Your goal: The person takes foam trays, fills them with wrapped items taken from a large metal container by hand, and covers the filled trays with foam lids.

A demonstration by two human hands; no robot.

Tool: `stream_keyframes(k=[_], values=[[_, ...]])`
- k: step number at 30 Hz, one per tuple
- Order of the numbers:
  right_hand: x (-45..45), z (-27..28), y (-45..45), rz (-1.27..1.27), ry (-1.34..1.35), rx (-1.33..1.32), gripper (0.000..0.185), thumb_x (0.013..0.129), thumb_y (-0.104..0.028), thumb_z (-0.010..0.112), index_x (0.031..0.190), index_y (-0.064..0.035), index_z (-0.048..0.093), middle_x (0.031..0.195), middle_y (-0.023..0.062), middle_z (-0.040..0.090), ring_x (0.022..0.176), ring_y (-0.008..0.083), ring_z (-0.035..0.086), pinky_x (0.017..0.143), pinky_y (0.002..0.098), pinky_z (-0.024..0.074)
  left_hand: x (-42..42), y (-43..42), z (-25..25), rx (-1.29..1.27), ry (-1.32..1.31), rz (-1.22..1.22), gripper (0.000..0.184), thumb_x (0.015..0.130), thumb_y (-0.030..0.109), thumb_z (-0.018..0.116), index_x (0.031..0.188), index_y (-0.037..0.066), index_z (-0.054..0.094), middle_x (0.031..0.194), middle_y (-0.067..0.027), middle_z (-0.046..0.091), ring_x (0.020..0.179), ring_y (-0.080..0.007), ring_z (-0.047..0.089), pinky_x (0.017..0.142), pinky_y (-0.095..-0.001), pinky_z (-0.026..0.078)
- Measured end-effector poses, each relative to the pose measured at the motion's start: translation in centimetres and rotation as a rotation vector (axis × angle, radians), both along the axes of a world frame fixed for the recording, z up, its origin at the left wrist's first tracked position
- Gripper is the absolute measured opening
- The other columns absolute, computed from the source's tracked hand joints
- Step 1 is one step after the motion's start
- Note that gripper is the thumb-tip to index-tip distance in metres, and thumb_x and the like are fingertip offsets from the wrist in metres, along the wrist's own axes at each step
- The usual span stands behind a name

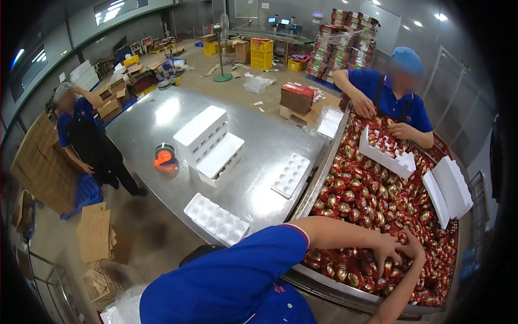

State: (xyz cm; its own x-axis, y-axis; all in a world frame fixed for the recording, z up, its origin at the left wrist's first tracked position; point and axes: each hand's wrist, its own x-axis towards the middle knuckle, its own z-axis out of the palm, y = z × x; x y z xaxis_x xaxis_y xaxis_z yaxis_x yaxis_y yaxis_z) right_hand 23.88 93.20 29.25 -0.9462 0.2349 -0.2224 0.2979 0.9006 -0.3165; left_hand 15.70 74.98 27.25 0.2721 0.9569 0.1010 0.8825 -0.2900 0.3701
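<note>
We have both bare hands low over the heap of red-and-gold foil-wrapped eggs [367, 193] that fills the steel-rimmed bin [319, 181]. Our left hand [386, 251] is released, its fingers spread and bent down over the wrappers; our right hand [413, 247] curves in from the other side, fingers bent close to the left, and we cannot tell whether it grasps anything. One foil egg [402, 238] lies between our hands, right by the fingers. Across the bin, a co-worker in a blue hair cover [408, 60] has both hands at the heap, beside a notched white foam tray [386, 156] resting on the eggs. An open white foam box [452, 186] lies at the bin's far right. On the steel table [259, 162] beside the bin we see two cupped white trays [291, 174], a stepped pile of white foam boxes [208, 140] and an orange tape dispenser [163, 156]. Further left, another person in a dark apron [89, 132] stands with one arm raised to the head
</note>
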Motion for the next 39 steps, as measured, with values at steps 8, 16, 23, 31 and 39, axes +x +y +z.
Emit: stream_keyframes(k=[8, 16, 23, 31, 39], values=[[0.6, -0.3, 0.0, 0.017, 0.05, 0.039, 0.059, 0.059, -0.008, 0.074, 0.112, -0.0101, 0.049, 0.099, 0.0138, 0.059, 0.09, 0.0245, 0.057, 0.078, 0.0325, 0.0449, 1.0, 0.6, 1.0, -0.039, 0.136, -0.044, 0.084, 0.056, 0.054, 0.07, 0.13, 0.04, 0.033, 0.132, -0.0191, 0.026, 0.11, -0.0358, 0.04, 0.082, -0.0426, 0.042], [0.4, 0.4, -1.2, -0.073, -0.072, 0.069, 0.054, 0.066, -0.016, 0.071, 0.114, -0.0126, 0.047, 0.104, 0.0168, 0.057, 0.097, 0.0324, 0.053, 0.082, 0.0379, 0.0431, 1.7, -0.1, 1.9, -0.037, 0.153, 0.0, 0.082, 0.053, 0.043, 0.07, 0.128, 0.03, 0.04, 0.121, -0.021, 0.036, 0.103, -0.0346, 0.046, 0.073, -0.0397, 0.045], [0.3, 1.5, -2.5, -0.153, -0.148, 0.13, 0.061, 0.065, -0.015, 0.071, 0.119, -0.0156, 0.043, 0.107, 0.0172, 0.053, 0.1, 0.033, 0.052, 0.085, 0.04, 0.0429, 1.5, -0.3, 1.8, -0.034, 0.154, 0.042, 0.083, 0.055, 0.047, 0.069, 0.13, 0.033, 0.037, 0.122, -0.0208, 0.037, 0.107, -0.0343, 0.04, 0.078, -0.0437, 0.04], [0.4, 1.3, -2.1, -0.136, -0.134, 0.065, 0.059, 0.066, -0.014, 0.071, 0.118, -0.0143, 0.044, 0.114, 0.0138, 0.053, 0.104, 0.0302, 0.051, 0.088, 0.0386, 0.0419, 1.4, -0.4, 1.4, -0.069, 0.102, -0.005, 0.078, 0.058, 0.042, 0.066, 0.13, 0.035, 0.036, 0.122, -0.0198, 0.036, 0.106, -0.0331, 0.04, 0.081, -0.0426, 0.038], [0.4, 1.1, -2.0, -0.119, -0.099, 0.074, 0.059, 0.065, -0.016, 0.071, 0.118, -0.0161, 0.045, 0.107, 0.015, 0.056, 0.098, 0.0308, 0.054, 0.082, 0.0393, 0.0437, 1.2, -0.6, 1.0, -0.009, 0.064, 0.008, 0.077, 0.056, 0.045, 0.065, 0.128, 0.038, 0.039, 0.118, -0.0177, 0.04, 0.105, -0.0311, 0.041, 0.081, -0.0452, 0.036]])
